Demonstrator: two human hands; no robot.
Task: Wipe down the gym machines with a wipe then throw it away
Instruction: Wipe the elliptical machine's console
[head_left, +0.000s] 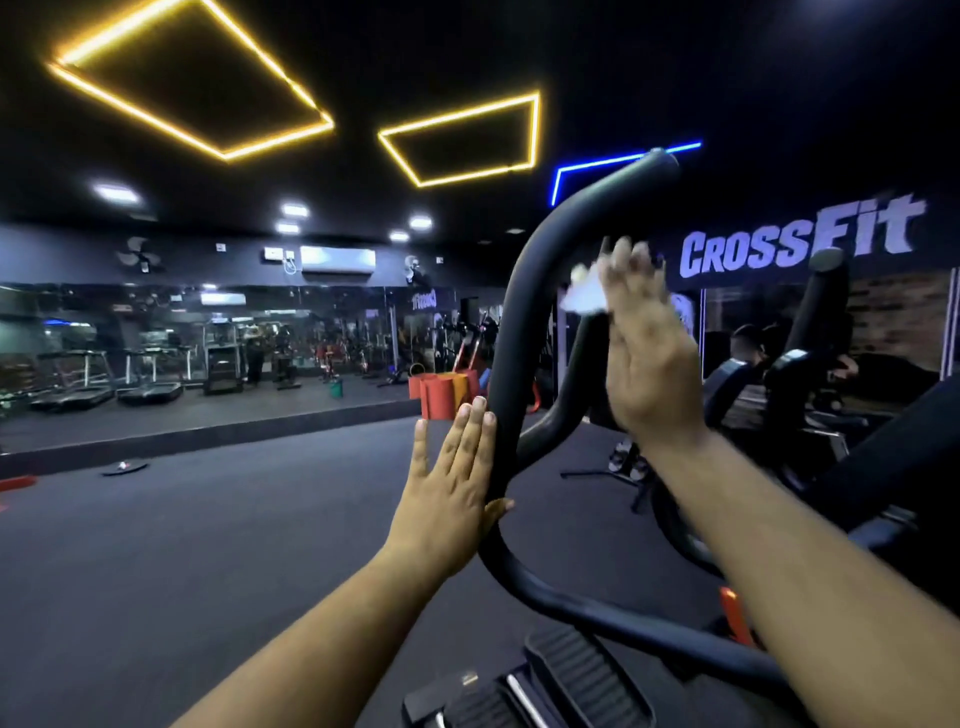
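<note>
Two bare hands, left (448, 480) and right (647, 358); one crumpled white wipe (581, 292); one curved black tubular machine handle (524, 332); two yellow square ceiling light outlines (192, 78); one blue light strip (623, 158).

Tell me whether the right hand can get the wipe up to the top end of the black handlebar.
Probably yes: the right hand presses the wipe beside the handlebar, and nothing blocks the bar above it.

right hand (644, 353) motion-blurred | wipe (581, 297) smeared, partly hidden
</note>
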